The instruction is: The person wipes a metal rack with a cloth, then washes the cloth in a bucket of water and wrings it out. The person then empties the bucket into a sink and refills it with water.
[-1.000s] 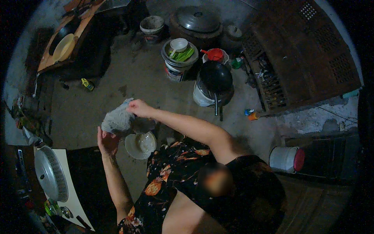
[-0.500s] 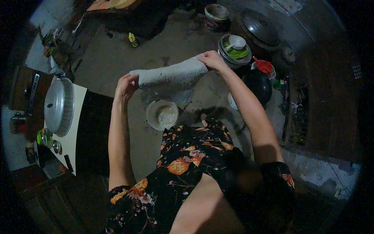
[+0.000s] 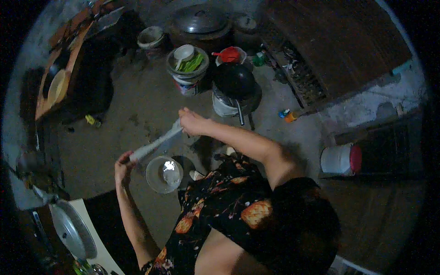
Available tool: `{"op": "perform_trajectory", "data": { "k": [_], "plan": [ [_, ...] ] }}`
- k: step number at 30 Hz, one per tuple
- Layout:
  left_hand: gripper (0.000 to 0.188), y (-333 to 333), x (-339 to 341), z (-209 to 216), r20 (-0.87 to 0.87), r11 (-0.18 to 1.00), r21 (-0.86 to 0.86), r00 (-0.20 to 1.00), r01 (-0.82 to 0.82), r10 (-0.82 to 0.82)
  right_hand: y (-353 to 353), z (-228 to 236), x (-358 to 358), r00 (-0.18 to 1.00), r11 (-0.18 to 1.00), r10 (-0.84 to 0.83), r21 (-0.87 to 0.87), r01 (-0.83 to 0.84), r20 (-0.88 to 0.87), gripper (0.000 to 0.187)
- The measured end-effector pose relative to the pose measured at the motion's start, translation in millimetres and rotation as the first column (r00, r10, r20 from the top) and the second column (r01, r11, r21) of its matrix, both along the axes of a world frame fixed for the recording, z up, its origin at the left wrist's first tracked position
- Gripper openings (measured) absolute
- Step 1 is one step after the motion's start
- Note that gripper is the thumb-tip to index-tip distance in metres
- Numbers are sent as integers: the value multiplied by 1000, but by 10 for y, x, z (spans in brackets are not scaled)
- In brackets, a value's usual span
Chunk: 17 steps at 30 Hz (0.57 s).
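Observation:
A pale grey cloth [image 3: 155, 144] is stretched between my two hands, seen nearly edge-on as a narrow slanting strip. Its lower left end is pinched in my left hand [image 3: 123, 168], fingers closed. My right hand [image 3: 192, 123] grips the upper right end, higher and farther away. Below the cloth, on the floor, stands a translucent round basin [image 3: 150, 179] holding water that reflects a bright patch of light. The cloth is held above the basin, apart from it.
Beyond my right hand, a black wok [image 3: 233, 81] rests on a pale bucket [image 3: 223, 106]. Farther off are a container with green vegetables [image 3: 192, 63], a red ladle [image 3: 229, 55] and a large lidded pot [image 3: 199, 19]. At lower left, a silver lidded pan [image 3: 75, 229] sits on a table.
My view has swung to the right. The cloth has gone from nearly level and broad-side to slanted and edge-on, with both hands still holding its ends.

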<state>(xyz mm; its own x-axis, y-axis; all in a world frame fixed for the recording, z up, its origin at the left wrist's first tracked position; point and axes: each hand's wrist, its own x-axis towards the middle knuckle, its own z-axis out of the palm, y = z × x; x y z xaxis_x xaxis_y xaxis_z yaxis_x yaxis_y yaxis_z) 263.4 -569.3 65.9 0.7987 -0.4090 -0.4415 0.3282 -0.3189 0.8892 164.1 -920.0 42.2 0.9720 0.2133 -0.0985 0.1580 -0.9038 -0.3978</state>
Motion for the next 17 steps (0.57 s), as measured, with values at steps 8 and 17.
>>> {"op": "perform_trajectory", "data": {
  "k": [8, 17],
  "plan": [
    [24, -928, -706, -363, 735, 833, 551, 506, -55, -453, -679, 272, -947, 989, 860, -124, 490, 145, -76, 27],
    [45, -3977, -1361, 325, 373, 988, -119, 926, 104, -52, -1840, 1306, -2536, 887, -449, -396, 893, 38, -237, 33]
  ]
}}
